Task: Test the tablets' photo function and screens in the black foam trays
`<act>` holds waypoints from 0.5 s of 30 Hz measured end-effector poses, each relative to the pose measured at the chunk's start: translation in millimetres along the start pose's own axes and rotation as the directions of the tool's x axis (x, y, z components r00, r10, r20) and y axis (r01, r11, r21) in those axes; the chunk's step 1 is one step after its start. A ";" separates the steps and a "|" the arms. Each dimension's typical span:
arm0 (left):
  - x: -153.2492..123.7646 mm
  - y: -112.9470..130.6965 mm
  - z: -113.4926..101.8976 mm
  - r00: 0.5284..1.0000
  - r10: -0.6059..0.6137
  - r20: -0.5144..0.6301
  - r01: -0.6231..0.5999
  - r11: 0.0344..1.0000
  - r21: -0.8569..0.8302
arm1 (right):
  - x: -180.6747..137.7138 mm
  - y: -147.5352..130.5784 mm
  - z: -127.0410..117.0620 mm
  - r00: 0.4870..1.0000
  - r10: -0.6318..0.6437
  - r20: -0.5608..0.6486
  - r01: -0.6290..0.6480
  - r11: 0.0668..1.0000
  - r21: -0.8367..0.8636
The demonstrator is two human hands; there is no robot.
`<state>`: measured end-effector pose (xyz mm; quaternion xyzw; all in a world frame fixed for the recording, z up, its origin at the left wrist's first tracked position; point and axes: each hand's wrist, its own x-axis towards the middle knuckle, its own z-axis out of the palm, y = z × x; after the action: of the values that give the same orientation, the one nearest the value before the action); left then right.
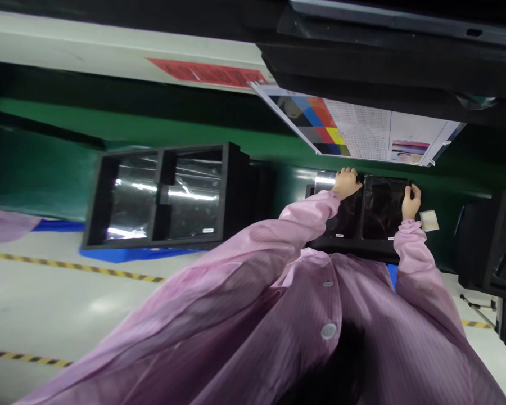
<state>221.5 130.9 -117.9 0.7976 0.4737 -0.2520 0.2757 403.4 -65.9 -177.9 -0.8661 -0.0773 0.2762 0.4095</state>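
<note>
In the head view, a black foam tray (333, 245) lies on the green bench in front of me, with two dark flat panels side by side, apparently film-covered. My left hand (347, 183) rests over the upper part of the left panel (344, 220), its fingers apart and reaching toward the middle divider. At the upper right corner of the right panel (383, 211) is my right hand (411, 201). Its thumb and fingers are curled together; what they pinch is too small to make out. A small pale packet (429, 220) lies beside the right wrist.
On the left, a deeper black tray (162, 214) with shiny film-covered panels overhangs the bench front. Another black tray (480, 236) stands at right. A tilted chart board (362, 126) hangs low above my hands, beneath a dark overhead unit (362, 62).
</note>
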 end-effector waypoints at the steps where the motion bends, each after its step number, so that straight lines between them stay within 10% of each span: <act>1: -1.0 0.3 0.0 1.000 -0.012 0.000 0.012 1.000 0.003 | 0.9 1.1 -0.8 1.000 0.010 0.007 -0.010 1.000 0.009; 15: -6.0 16.1 -2.1 0.995 -0.098 0.030 0.097 0.995 0.023 | 13.0 14.3 -5.9 0.993 0.028 0.114 -0.033 0.998 0.043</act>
<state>233.6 122.2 -109.2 0.7723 0.5051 -0.2826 0.2618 416.1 -74.5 -191.1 -0.8405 -0.0808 0.3330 0.4196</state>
